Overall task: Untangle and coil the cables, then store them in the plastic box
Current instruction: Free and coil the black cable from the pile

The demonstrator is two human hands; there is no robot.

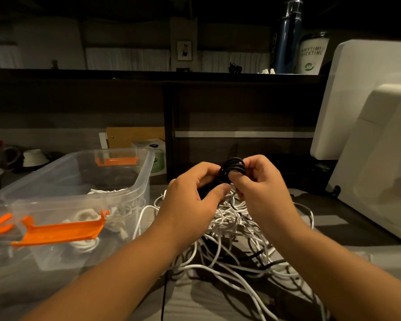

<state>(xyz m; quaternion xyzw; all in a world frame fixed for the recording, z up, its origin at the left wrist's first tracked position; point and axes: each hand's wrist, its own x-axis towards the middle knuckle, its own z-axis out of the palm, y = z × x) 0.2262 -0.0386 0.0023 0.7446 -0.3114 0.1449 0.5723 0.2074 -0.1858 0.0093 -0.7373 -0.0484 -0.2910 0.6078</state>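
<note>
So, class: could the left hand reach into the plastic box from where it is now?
Probably yes: the plastic box stands open beside the left hand, nothing between them, though that hand holds the black coil.

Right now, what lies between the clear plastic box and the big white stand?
Head view: a tangled heap of white cables, with left hand and right hand gripping a black cable coil above it.

The grey table (343,230) carries a clear plastic box (141,181) beside a tangle of white cables (239,220).
</note>
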